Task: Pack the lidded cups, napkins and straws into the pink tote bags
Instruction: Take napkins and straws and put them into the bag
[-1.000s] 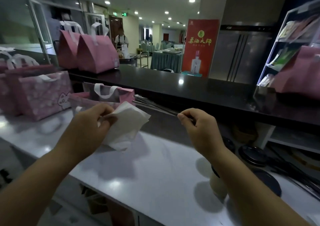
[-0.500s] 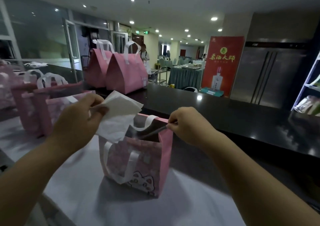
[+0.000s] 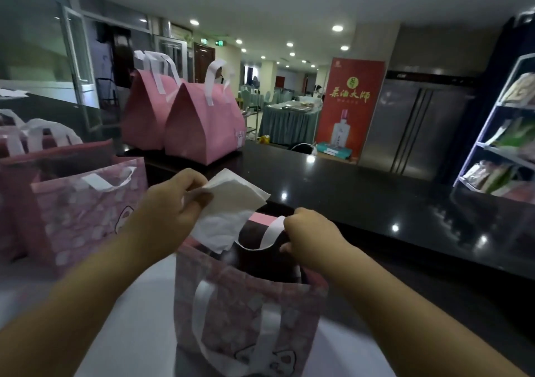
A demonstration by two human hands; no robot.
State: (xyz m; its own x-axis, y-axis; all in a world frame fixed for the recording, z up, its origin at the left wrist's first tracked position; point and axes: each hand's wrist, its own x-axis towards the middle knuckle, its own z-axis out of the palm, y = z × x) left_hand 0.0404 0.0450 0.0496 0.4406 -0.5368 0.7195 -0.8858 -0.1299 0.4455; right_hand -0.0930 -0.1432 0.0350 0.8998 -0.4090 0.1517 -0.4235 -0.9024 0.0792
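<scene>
Two spare pink bags (image 3: 86, 203) stand at the left of the white surface (image 3: 156, 289). The left hand (image 3: 168, 206) has its grip clamped on a white napkin (image 3: 231, 206), held over the open tote bag (image 3: 246, 318). The right hand (image 3: 312, 234) curls at the bag's far handle (image 3: 270, 233); whether its grip clamps anything cannot be told.

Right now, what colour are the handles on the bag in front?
White handles on the pink tote bag, head view.
</scene>
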